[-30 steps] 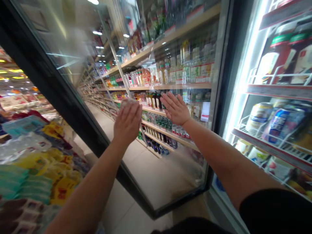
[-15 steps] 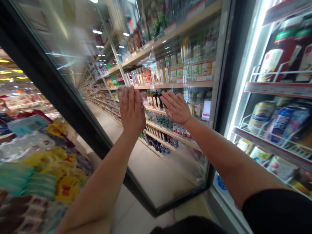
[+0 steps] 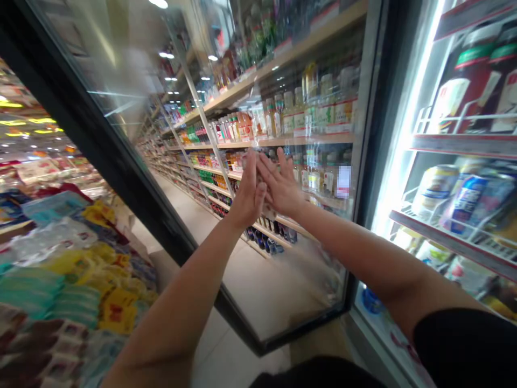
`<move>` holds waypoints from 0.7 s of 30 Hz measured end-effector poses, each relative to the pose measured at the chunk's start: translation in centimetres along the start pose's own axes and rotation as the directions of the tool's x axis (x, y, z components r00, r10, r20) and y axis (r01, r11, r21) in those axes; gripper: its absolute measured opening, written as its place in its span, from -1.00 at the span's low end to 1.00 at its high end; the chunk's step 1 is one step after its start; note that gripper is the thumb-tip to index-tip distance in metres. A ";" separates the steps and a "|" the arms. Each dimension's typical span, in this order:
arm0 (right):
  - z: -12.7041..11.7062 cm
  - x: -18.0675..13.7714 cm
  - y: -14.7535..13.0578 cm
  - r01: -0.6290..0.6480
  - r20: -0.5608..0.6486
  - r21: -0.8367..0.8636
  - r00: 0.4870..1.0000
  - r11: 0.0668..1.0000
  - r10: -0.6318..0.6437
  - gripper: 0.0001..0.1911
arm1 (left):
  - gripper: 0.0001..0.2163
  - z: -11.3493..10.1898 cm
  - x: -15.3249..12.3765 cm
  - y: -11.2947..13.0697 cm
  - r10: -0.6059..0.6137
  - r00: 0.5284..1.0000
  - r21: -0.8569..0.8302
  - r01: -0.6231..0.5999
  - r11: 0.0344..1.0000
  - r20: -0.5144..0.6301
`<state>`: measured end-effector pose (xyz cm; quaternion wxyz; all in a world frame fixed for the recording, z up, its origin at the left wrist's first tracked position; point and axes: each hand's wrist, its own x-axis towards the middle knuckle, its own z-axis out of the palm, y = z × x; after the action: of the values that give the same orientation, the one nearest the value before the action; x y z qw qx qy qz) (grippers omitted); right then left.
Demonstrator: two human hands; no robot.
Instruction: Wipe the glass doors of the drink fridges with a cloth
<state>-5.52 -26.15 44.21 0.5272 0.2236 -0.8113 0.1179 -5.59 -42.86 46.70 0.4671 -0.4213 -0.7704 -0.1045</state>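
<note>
In the head view my left hand (image 3: 246, 199) is raised before the glass door (image 3: 278, 320), fingers stretched upward and thumb apart. A crumpled pale cloth (image 3: 269, 212) shows partly between my two hands; most of it is hidden. My right hand (image 3: 285, 188) meets the left from the right side, its fingers spread and some of them overlapping the left fingertips and the cloth. How firmly either hand grips the cloth is hard to see. The door stands swung open, with a dark frame (image 3: 161, 231) around the glass.
To the right is a lit fridge with bottles and cans on wire shelves (image 3: 456, 145). Long shelves of bottles (image 3: 299, 113) show through the glass. Packaged goods (image 3: 81, 285) are piled at the lower left. Pale floor tiles (image 3: 218, 350) lie below the door.
My left hand has moved right, with the pale cloth, and turned to meet the right hand. My right hand has shifted slightly; the two hands were apart before and now touch.
</note>
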 end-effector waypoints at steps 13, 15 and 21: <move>-1.2 0.2 2.3 0.170 0.074 -0.094 0.984 0.981 -0.163 -0.39 | -0.35 -2.7 -5.5 -3.6 -0.049 0.993 0.310 0.081 0.947 -0.107; -2.4 2.6 3.9 0.076 -0.038 -0.112 0.996 0.991 -0.081 -0.40 | -0.35 -2.6 -5.4 -3.5 -0.050 0.993 0.300 0.079 0.951 -0.103; -1.8 4.0 6.2 -0.035 -0.191 -0.074 0.981 0.997 0.020 -0.35 | -0.32 -2.4 -5.6 -3.7 0.016 0.989 0.378 0.041 0.925 -0.147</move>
<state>-8.47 -20.95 48.83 0.6089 0.1796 -0.7641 0.1145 -5.65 -49.60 44.33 0.5947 -0.3090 -0.7421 0.0129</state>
